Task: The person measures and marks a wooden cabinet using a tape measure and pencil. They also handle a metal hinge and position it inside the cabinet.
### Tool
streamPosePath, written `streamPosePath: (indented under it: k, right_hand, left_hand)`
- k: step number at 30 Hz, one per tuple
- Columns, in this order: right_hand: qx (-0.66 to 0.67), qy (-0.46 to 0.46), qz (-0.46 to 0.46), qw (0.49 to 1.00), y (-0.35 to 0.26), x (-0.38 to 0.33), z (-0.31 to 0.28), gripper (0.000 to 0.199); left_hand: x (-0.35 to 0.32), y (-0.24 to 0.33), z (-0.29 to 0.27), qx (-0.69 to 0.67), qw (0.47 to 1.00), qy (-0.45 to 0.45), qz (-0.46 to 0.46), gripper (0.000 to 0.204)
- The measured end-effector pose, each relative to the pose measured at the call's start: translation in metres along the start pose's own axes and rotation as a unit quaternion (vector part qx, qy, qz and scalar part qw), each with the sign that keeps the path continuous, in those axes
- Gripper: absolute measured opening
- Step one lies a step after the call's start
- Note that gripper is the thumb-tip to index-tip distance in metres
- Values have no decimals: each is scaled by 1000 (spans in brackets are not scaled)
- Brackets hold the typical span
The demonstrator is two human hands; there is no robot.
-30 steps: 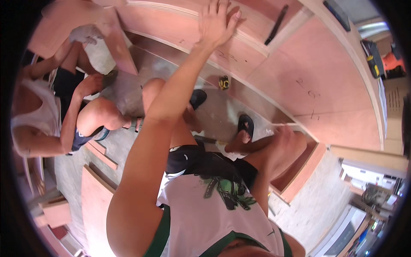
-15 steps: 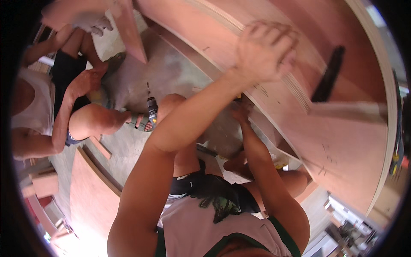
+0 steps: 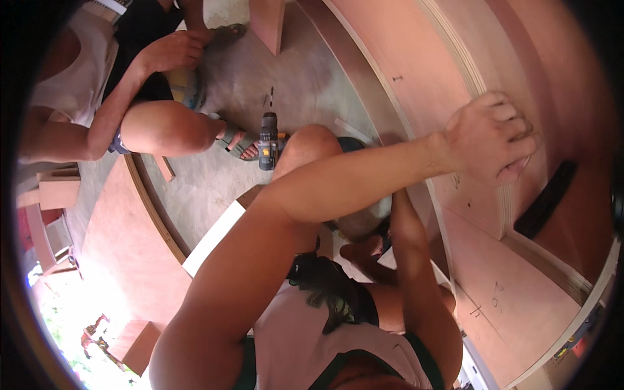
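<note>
Left hand gripping plywood panel edge; cordless drill on floor.

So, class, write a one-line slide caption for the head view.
Left hand grips the edge of an upright plywood panel; a cordless drill lies on the concrete floor.

Bare forearms, sleeveless pale shirt with green trim, dark shorts

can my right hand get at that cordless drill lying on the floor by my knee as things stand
Probably not directly. The cordless drill lies beyond your knee, and your left forearm crosses in front of it. Your right hand is hidden low behind that arm.
</note>
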State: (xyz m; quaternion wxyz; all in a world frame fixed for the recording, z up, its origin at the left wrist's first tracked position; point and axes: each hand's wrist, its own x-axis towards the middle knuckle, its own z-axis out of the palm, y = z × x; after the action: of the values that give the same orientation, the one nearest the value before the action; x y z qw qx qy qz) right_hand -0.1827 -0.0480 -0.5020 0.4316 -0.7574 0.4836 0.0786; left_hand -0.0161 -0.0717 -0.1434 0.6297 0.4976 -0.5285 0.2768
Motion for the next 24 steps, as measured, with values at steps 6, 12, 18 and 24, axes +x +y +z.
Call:
streamPosePath:
  k: [6, 12, 18, 24]
  right_hand:
    - [585, -160, -9, 795, -7, -50, 13, 82]
    - [652, -114, 37, 749, -35, -164, -43, 49]
    - [527, 203, -104, 819, -131, -253, -98, 45]
    - [232, 427, -163, 859, -131, -278, -106, 58]
  left_hand:
    - [0, 4, -11, 6, 999, -46, -15, 32]
    - [11, 6, -30, -73, 995, -61, -29, 33]
    - [-2, 32, -86, -194, 935, -287, -75, 30]
    - [-64, 68, -103, -277, 748, -566, -210, 41]
